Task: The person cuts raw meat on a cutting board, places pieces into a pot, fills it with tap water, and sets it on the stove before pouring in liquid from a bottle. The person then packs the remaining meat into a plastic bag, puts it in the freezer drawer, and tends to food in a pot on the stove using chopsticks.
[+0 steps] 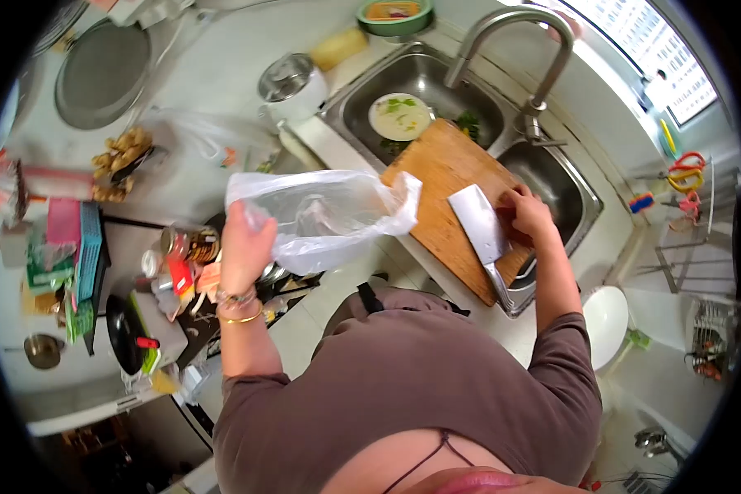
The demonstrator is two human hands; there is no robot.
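Observation:
My left hand (pixel 249 239) is closed on the rim of a clear plastic bag (pixel 325 216), whose wide mouth faces the cutting board. The wooden cutting board (pixel 436 177) lies across the sink. A cleaver (pixel 479 224) rests flat on it, its handle pointing towards me. My right hand (pixel 525 216) is at the board's right edge beside the blade, fingers curled down; what they hold, if anything, is hidden. Behind the board, a pale round dish (pixel 399 116) with green leaf bits sits in the left sink basin.
The steel double sink (pixel 343 107) has a tall curved faucet (pixel 543 82). A white lidded pot (pixel 292 86) stands left of it. Ginger (pixel 122 160) lies on the left counter. A white bowl (pixel 605 325) is at my right; scissors (pixel 685 174) hang on the right wall.

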